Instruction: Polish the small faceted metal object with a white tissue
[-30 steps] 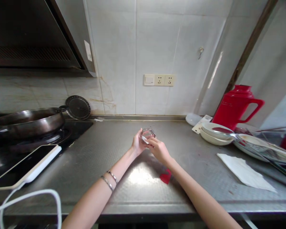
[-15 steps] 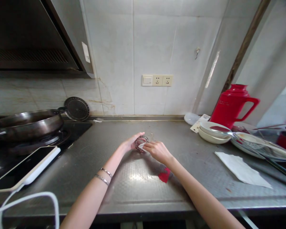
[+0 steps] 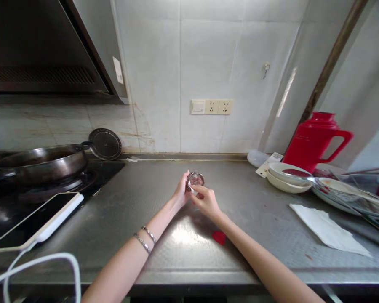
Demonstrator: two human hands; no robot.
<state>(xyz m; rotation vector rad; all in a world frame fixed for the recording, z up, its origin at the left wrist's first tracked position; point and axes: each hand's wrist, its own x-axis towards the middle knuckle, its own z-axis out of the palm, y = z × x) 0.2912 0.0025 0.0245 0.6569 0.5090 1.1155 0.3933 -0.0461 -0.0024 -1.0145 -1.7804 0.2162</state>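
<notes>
Over the middle of the steel counter, my left hand (image 3: 181, 191) is wrapped round the left side of a small round glass-like dish with a dark rim (image 3: 196, 178). My right hand (image 3: 206, 201) pinches a small white piece (image 3: 191, 188), which looks like tissue or cloth, against the near left edge of the dish. What lies inside the dish is too small to tell. A red scrap (image 3: 219, 237) rests on the counter below my right wrist.
A steel pan (image 3: 41, 164) sits on the stove at left, with a phone (image 3: 34, 221) and white cable in front. At right are a red thermos (image 3: 314, 141), stacked bowls (image 3: 287, 179), plates with utensils and a white napkin (image 3: 330, 229).
Both hands have shifted slightly right with the dish. My right hand has turned, its fingers now lower at the dish's near left edge. The whole view has shifted a little.
</notes>
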